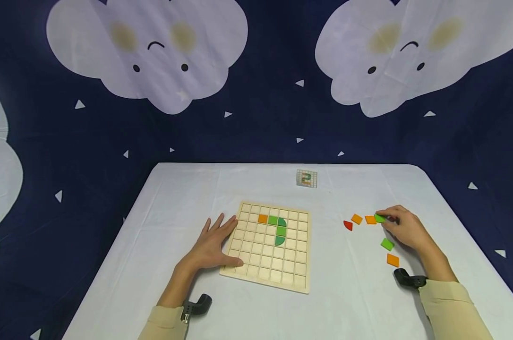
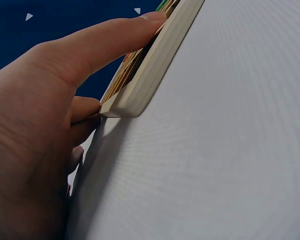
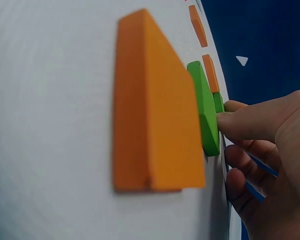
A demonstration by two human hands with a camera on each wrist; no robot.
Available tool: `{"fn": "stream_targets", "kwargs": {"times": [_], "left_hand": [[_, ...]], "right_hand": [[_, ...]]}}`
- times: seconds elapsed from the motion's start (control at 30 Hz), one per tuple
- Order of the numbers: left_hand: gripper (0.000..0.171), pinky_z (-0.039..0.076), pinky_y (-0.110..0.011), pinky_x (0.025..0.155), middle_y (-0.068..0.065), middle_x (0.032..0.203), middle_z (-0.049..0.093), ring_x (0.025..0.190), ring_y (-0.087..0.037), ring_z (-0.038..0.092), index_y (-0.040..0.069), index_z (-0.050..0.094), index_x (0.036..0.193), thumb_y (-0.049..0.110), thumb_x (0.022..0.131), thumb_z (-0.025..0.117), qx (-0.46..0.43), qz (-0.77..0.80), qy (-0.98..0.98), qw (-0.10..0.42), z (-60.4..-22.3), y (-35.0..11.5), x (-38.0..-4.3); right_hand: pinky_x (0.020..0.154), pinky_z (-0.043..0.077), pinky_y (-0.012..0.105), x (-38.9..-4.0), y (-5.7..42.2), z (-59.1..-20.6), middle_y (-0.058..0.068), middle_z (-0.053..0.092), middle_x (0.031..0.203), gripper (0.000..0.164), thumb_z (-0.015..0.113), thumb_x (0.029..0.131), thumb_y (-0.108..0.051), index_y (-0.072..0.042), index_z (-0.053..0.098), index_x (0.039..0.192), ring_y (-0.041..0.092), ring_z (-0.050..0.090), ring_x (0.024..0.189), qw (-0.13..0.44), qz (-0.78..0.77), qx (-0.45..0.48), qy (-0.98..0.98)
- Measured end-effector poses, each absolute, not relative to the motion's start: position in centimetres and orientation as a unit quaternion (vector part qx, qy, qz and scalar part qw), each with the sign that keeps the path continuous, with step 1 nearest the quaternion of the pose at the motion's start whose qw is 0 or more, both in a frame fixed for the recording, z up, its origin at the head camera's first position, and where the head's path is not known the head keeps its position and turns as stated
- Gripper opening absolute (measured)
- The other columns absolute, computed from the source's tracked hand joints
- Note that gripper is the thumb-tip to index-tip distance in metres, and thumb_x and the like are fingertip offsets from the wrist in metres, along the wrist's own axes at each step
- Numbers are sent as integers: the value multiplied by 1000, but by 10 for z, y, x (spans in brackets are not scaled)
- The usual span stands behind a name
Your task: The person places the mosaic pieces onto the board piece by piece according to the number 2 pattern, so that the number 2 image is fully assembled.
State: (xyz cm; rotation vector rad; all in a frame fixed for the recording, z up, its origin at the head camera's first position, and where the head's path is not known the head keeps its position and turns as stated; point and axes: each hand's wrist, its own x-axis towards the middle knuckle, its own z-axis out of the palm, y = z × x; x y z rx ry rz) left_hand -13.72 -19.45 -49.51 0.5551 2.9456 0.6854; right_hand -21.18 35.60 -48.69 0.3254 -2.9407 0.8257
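My left hand [image 1: 209, 248] lies with fingers spread along the left side of a wooden grid board [image 1: 250, 245]. In the left wrist view its thumb [image 2: 115, 37] rests on the board's rim. On the board sit an orange square tile [image 1: 262, 218], two green square tiles [image 1: 272, 220] and two dark green curved tiles [image 1: 279, 241]. Over to the right, my right hand [image 1: 407, 229] pinches a green square tile [image 1: 380, 218] between thumb and fingers, beside an orange tile [image 1: 370, 219]. That tile is partly hidden in the right wrist view behind another green tile [image 3: 204, 107].
Near the right hand lie a red curved tile [image 1: 348, 225], an orange tile [image 1: 356, 218], a loose green tile [image 1: 387, 244] and another orange tile [image 1: 392, 260]. A small patterned card [image 1: 306, 178] stands toward the table's far edge. Dark cloud-print cloth hangs behind the white table [image 1: 197, 184].
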Motion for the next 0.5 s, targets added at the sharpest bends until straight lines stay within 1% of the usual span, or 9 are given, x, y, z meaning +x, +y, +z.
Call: {"fn": "stream_targets", "kwargs": {"times": [0.27, 0.5], "left_hand": [[118, -6, -45, 115, 7, 156, 22, 146, -21, 3, 14, 30, 152, 73, 60, 73, 180, 226, 957, 32, -495, -195, -137], [119, -6, -45, 115, 7, 157, 22, 146, -20, 2, 14, 29, 152, 75, 60, 72, 181, 224, 957, 35, -496, -196, -137]], "right_hand": [[76, 42, 49, -213, 356, -490, 18, 56, 111, 29, 64, 87, -1, 0, 66, 116, 30, 49, 90, 41, 274, 108, -955], [75, 41, 45, -211, 357, -492, 17, 57, 107, 30, 63, 89, -5, 0, 65, 119, 28, 48, 88, 43, 263, 93, -959]]}}
